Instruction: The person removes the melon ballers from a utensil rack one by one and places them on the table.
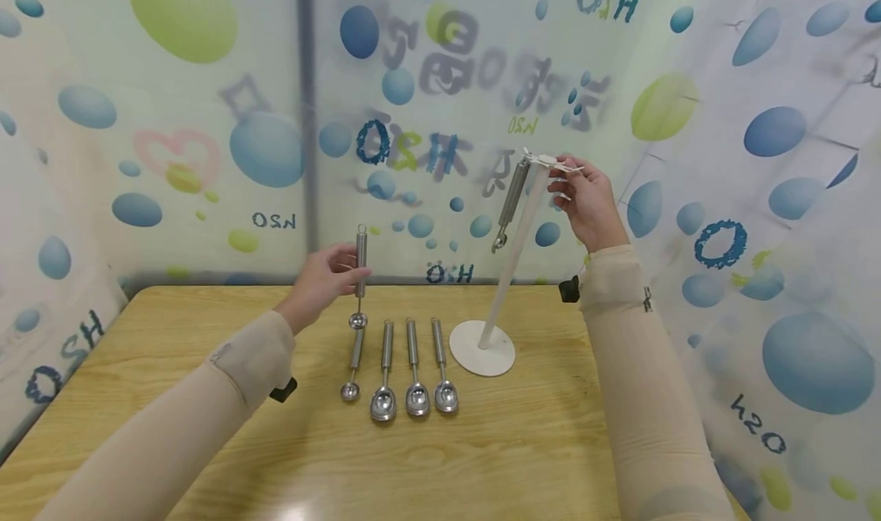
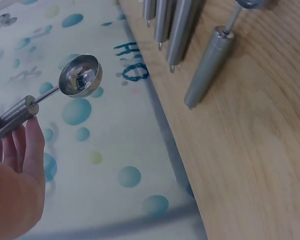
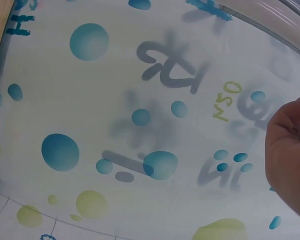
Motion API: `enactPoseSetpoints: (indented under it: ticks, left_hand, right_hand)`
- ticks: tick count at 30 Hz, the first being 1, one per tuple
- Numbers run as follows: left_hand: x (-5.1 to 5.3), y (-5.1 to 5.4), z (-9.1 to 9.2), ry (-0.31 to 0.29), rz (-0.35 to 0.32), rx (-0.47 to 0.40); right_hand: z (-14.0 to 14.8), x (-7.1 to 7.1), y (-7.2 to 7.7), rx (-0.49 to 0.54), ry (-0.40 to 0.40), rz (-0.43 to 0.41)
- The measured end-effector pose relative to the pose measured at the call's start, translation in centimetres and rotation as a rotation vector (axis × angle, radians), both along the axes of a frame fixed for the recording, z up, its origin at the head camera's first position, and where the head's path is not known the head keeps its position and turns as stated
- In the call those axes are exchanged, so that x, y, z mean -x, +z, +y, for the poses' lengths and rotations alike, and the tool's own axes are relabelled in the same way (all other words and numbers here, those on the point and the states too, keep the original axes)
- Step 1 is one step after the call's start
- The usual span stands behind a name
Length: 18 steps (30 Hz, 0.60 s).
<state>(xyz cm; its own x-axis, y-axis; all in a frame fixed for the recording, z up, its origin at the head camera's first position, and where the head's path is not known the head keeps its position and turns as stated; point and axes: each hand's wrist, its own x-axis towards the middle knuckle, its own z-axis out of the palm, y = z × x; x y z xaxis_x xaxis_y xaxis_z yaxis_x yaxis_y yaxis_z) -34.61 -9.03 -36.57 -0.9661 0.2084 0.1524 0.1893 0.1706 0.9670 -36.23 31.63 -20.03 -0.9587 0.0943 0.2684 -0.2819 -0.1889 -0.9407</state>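
My left hand (image 1: pixel 320 282) grips a small metal melon baller (image 1: pixel 361 257) by its handle, upright above the table with its round bowl down. The left wrist view shows its hollow cup (image 2: pixel 81 76) plainly. My right hand (image 1: pixel 586 202) pinches a hook arm at the top of a white stand (image 1: pixel 518 245), which leans to the right. From the stand's left side hangs another small scoop (image 1: pixel 512 196), bowl downward. In the right wrist view only part of the right hand (image 3: pixel 292 155) shows; the stand's top is not visible there.
On the wooden table (image 1: pixel 537 444) lie a small melon baller (image 1: pixel 350 391) and three larger scoops (image 1: pixel 383 404) in a row, handles pointing away. The stand's round base (image 1: pixel 483 360) is right of them. A patterned curtain (image 1: pixel 440 200) rises behind the table.
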Motion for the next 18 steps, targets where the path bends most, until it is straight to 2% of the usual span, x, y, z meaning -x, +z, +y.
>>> enactPoseSetpoints:
  ticks: [11, 18]
  left_hand:
    - [-0.9, -1.8, -2.9, 0.028, -0.030, 0.068]
    - [-1.2, -3.4, -4.1, 0.045, -0.085, 0.079]
  right_hand:
    - [-0.1, 0.0, 0.0, 0.008, 0.008, 0.003]
    - [-0.1, 0.1, -0.1, 0.013, 0.006, 0.009]
